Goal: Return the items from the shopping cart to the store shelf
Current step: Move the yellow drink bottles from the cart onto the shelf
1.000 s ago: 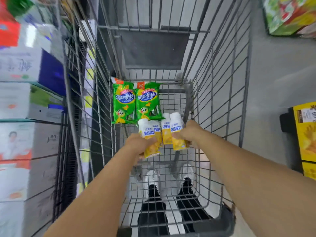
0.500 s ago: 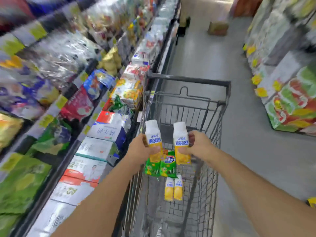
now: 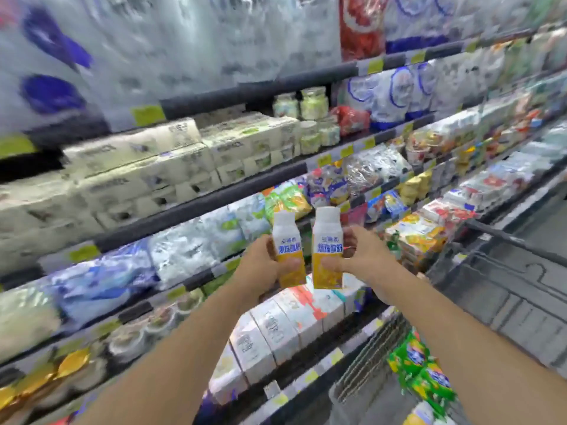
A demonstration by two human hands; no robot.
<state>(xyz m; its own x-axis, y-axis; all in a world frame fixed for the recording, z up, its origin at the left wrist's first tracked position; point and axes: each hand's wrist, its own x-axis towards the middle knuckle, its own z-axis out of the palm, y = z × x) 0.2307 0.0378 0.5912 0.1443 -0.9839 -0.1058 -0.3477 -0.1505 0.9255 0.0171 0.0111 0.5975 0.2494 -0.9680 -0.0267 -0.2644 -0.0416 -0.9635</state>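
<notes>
My left hand (image 3: 260, 268) grips a white-and-yellow yogurt drink carton (image 3: 287, 243), held upright. Beside it, my right hand (image 3: 360, 259) grips a second identical carton (image 3: 326, 237), also upright. Both cartons are raised in front of the store shelf (image 3: 196, 197), about level with its middle tiers and apart from it. The shopping cart (image 3: 503, 280) stands at the lower right, with two green snack bags (image 3: 420, 372) lying in it and the top of another yellow carton (image 3: 420, 417) at the bottom edge.
The shelving fills the left and centre, packed with white multipack boxes (image 3: 147, 167), bagged goods and jars (image 3: 313, 102). White milk cartons (image 3: 276, 329) line the low tier under my hands. Yellow price tags run along the shelf edges. The picture is motion-blurred.
Both hands lifted the two cartons out of the cart and carried them up and left to the shelf. My view swung from down in the cart to the shelf face.
</notes>
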